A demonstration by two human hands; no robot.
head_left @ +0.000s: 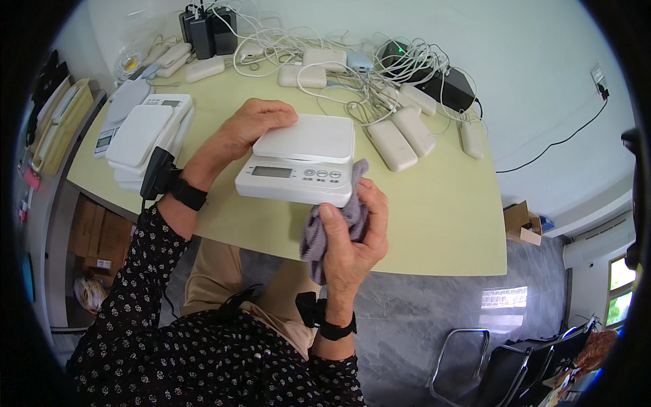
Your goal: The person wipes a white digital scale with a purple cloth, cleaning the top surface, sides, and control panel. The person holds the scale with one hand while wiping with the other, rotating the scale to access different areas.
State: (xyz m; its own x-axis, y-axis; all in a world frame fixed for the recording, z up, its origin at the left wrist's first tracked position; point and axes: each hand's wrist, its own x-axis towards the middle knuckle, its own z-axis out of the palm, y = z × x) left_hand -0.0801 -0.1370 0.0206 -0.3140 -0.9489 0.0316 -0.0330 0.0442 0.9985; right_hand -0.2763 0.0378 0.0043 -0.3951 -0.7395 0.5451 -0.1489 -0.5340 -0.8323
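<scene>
A white digital kitchen scale (305,141) is held up over the table in front of me, its small display and buttons facing me. My left hand (252,127) grips its far left side, with the fingers along the edge of the weighing plate. In my right hand (356,244) is a grey-purple cloth (317,239), bunched up and pressed against the scale's near right corner. The thumb lies at the scale's front edge. Part of the cloth is hidden behind the fingers.
Left on the pale green table (434,230), several white scales (141,136) are stacked. Along the wall lie white power banks (392,144), tangled white cables (291,44) and black devices (211,34). A cardboard box (522,222) and black chairs (505,373) stand on the floor to the right.
</scene>
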